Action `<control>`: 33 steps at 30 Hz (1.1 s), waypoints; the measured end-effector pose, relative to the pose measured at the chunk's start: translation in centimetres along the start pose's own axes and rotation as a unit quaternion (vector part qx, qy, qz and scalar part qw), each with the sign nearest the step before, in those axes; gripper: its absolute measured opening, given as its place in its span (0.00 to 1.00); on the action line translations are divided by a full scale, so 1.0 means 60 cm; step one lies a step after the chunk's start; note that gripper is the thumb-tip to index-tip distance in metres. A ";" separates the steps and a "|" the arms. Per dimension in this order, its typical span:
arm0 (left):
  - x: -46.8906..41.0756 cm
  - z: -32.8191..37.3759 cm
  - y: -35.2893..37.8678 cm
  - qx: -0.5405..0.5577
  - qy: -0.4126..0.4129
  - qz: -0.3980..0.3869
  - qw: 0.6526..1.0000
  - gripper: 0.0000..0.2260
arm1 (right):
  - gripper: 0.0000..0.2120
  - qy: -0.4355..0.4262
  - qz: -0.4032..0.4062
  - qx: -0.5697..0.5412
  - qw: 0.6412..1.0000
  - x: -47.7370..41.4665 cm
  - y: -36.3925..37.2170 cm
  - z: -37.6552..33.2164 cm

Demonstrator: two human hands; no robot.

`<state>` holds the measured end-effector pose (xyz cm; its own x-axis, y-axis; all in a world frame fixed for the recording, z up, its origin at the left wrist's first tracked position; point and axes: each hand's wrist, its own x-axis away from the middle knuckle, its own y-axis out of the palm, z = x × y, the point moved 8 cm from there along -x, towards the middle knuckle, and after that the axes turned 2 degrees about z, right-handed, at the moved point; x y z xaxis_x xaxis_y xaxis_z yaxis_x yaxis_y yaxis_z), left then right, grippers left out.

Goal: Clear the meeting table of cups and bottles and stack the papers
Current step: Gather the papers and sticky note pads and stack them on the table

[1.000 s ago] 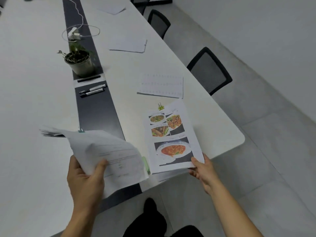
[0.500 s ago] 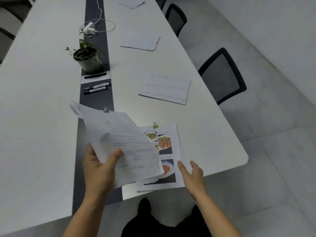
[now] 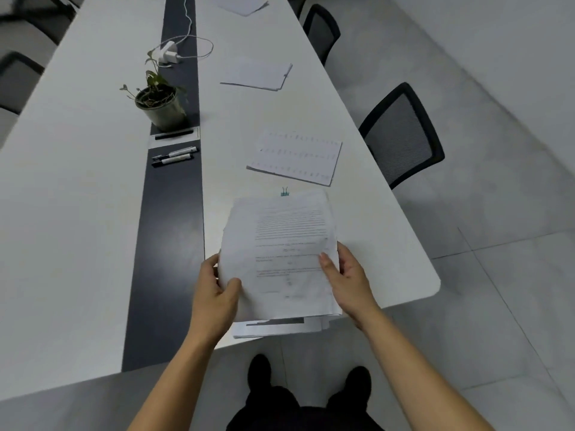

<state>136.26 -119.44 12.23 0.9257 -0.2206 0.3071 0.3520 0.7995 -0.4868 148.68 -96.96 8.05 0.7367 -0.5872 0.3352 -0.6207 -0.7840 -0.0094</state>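
A stack of white printed papers [image 3: 280,253] lies at the near edge of the long white meeting table [image 3: 77,213], with a green binder clip [image 3: 284,192] at its far end. My left hand [image 3: 216,293] grips the stack's left edge, thumb on top. My right hand [image 3: 345,279] holds the right edge, thumb on the top sheet. The food-picture sheet is covered, only a dark strip showing at the near end. Further papers lie beyond: one sheaf [image 3: 297,157] just past the stack, another [image 3: 258,76] farther back, a third [image 3: 244,6] at the far end.
A potted plant [image 3: 160,104] stands on the table's dark centre strip [image 3: 169,231], with two markers [image 3: 174,156] and a white charger with cable [image 3: 169,54] nearby. Black mesh chairs [image 3: 401,135] stand along the right side. My feet are below the table's near edge.
My left hand brought its sheaf down onto the food-picture sheet, covering it. My right hand moved in and took hold of the stack's right edge.
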 end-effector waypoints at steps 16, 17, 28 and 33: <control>-0.003 -0.274 0.107 -0.049 -0.167 -0.110 0.979 0.20 | 0.32 0.178 -0.015 0.263 0.948 0.046 0.034 0.250; -0.003 -0.266 0.107 -0.050 -0.158 -0.115 0.979 0.20 | 0.32 0.174 -0.016 0.262 0.949 0.047 0.039 0.254; -0.002 -0.124 0.043 -0.039 -0.007 -0.126 0.991 0.28 | 0.29 0.081 0.052 0.307 0.947 0.068 0.013 0.155; 0.016 -0.019 -0.024 0.056 0.084 -0.086 0.991 0.27 | 0.28 0.015 0.180 0.182 0.966 0.165 -0.057 0.014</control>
<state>136.78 -121.44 12.29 0.8669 -0.4411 0.2320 0.4973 0.7968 -0.3432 158.32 -100.26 10.60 0.4790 -0.8338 0.2744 -0.6960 -0.5512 -0.4601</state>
